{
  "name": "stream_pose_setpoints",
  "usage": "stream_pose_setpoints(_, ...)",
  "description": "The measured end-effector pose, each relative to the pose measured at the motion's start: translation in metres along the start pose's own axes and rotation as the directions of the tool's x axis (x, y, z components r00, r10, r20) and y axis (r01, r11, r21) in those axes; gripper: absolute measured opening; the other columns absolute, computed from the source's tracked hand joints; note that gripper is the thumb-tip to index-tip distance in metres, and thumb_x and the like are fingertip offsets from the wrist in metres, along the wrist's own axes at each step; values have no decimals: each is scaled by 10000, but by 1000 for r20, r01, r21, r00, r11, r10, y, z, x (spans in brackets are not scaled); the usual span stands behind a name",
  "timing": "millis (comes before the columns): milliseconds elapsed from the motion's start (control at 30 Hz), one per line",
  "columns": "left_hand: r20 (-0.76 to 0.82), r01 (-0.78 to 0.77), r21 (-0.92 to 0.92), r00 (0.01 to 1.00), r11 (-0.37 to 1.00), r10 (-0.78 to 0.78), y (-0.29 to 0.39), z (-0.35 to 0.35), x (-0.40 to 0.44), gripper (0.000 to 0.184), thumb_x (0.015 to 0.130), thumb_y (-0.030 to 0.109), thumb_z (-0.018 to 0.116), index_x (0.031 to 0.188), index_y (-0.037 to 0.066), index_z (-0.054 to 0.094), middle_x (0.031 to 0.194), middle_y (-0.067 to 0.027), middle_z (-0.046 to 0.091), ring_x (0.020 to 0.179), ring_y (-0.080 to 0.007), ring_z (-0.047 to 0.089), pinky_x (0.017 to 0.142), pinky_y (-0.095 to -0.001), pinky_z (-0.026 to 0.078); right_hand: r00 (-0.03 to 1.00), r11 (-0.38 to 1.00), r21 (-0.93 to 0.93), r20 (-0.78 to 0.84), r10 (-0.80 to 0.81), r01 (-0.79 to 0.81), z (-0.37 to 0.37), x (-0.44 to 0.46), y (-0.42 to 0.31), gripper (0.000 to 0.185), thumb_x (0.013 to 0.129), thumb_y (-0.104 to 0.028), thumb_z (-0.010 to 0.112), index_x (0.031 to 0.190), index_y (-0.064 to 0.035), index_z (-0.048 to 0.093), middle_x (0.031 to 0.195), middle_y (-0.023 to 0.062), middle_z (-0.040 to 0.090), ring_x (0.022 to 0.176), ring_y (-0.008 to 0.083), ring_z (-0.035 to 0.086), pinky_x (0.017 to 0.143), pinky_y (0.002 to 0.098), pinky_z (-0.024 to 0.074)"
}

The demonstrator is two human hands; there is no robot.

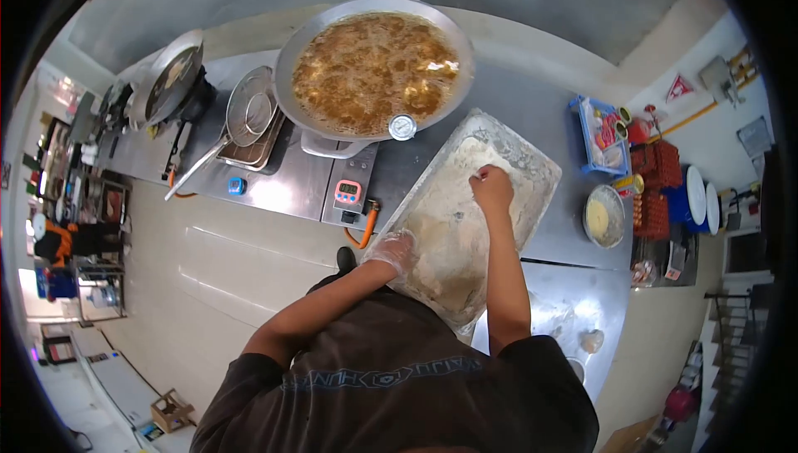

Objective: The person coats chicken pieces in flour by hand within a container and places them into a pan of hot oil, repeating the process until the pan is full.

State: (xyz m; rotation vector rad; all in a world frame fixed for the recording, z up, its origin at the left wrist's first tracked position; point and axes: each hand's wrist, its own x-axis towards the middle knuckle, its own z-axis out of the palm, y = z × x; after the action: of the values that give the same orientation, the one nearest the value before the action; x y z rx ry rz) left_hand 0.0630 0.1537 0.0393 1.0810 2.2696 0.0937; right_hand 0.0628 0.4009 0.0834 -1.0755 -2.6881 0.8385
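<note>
A long tray (544, 177) of pale flour stands on the steel counter in front of me. My left hand (394, 252), in a clear plastic glove, rests at the tray's near left edge; its fingers blur into the flour, so their pose is unclear. Over the far part of the flour is my right hand (490, 184), its fingers drawn together; anything between them is too small to make out. Beyond the tray, a big wok (287, 71) holds bubbling brown oil, with a round dial thermometer (402, 127) at its near rim.
Left of the wok lies a long-handled strainer (249, 107) over a rack. A red timer (347, 192) and a blue timer (237, 186) sit near the counter edge. At right are a bowl of batter (598, 219) and a blue basket (592, 139). Another person (62, 241) stands far left.
</note>
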Motion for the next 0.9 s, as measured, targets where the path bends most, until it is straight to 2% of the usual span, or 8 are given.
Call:
stream_pose_setpoints(167, -58, 16, -52, 998, 999, -19, 2, -2, 1, 352, 759, 282, 482, 942, -7, 566, 935, -195, 604, 871, -314, 594, 758, -399, 459, 920, 924, 155, -242, -309, 351, -57, 12, -88, 196, 671, -230, 643, 754, -54, 626, 757, 116, 624, 733, 302, 591, 646, 375, 453)
stream_pose_setpoints(300, 12, 38, -107, 999, 993, -37, 18, -27, -12, 305, 753, 223, 470, 938, 8, 585, 978, -193, 593, 915, -312, 579, 788, -384, 454, 926, 930, 37, -108, -361, 366, -60, 48, -145, 170, 680, -203, 638, 769, -59, 628, 817, 122, 626, 787, 299, 586, 680, 374, 454)
stream_pose_setpoints(433, -71, -4, -71, 997, 998, -1, 13, -5, -4, 354, 758, 265, 478, 965, -11, 555, 973, -206, 592, 909, -311, 586, 777, -394, 461, 895, 885, -227, -99, -436, 406, -44, 76, -157, 222, 684, -205, 642, 862, -73, 631, 857, 112, 623, 864, 294, 566, 754, 376, 454)
stream_pose_setpoints(600, -72, 0, -82, 997, 997, -6, 4, -1, 2, 366, 750, 269, 487, 976, -13, 546, 1003, -214, 578, 920, -320, 580, 798, -385, 454, 729, 841, -24, -486, -482, 540, -69, 19, -125, 255, 748, -212, 610, 946, -53, 596, 798, 102, 606, 747, 281, 560, 670, 374, 444)
stream_pose_setpoints(633, -79, 9, -93, 997, 996, -16, 4, -4, 3, 377, 747, 273, 492, 987, -13, 544, 995, -214, 581, 919, -320, 580, 798, -381, 454, 804, 858, 184, -484, -345, 479, -75, -14, -122, 225, 769, -218, 598, 910, -42, 593, 765, 103, 596, 680, 271, 553, 621, 351, 432)
stream_pose_setpoints(700, -88, 32, -122, 995, 992, -43, 6, -10, 3, 399, 741, 280, 501, 1010, -12, 540, 979, -215, 586, 919, -321, 580, 797, -373, 455, 888, 883, 260, -362, -285, 390, -58, -70, -92, 192, 765, -205, 607, 863, -40, 590, 740, 99, 593, 644, 235, 548, 597, 334, 434)
stream_pose_setpoints(833, -33, 214, -227, 973, 950, -228, 4, -3, 24, 327, 731, 243, 535, 955, 10, 590, 1043, -168, 579, 956, -283, 571, 786, -345, 466, 943, 903, 393, 202, -266, 170, 3, -165, -37, 304, 723, -157, 669, 974, -10, 581, 729, 54, 608, 558, 121, 535, 543, 251, 439)
stream_pose_setpoints(900, -2, 136, -99, 991, 986, -137, 0, 13, 45, 302, 721, 260, 541, 898, 27, 616, 1023, -156, 589, 950, -267, 574, 771, -343, 467, 955, 873, 474, 191, -225, 111, 16, -191, -36, 320, 719, -206, 670, 958, -13, 580, 762, 85, 619, 566, 169, 563, 535, 277, 446)
